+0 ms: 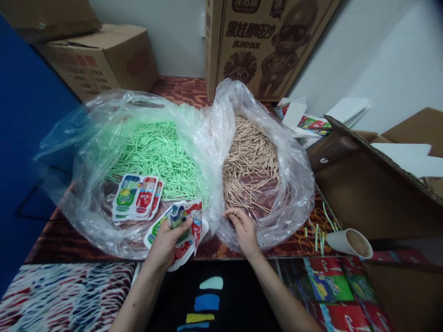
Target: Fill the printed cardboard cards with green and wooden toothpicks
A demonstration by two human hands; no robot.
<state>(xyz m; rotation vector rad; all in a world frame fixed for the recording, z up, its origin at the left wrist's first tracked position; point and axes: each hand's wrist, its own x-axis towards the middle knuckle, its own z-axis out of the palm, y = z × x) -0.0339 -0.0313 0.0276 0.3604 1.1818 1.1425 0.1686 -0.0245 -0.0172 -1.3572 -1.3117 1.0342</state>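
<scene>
My left hand (166, 242) is closed on several printed pouches (196, 226) with green and red bottle pictures, the front one bent under my thumb. Just beyond it, more such pouches (134, 196) lie stacked at the front of a clear plastic bag full of green sticks (155, 154). My right hand (244, 230) pinches a small bundle of brown sticks (236, 214), seen end-on between the fingers. It is at the near edge of a second clear bag, where brown sticks (251, 157) lie in a loose heap.
A paper cup (349, 243) lies on its side at the right, beside rubber bands (311, 230) and a few green sticks. An open cardboard box (363, 184) stands behind it. A large printed carton (256, 50) and another box (104, 60) stand at the back. Printed packs (332, 281) lie lower right.
</scene>
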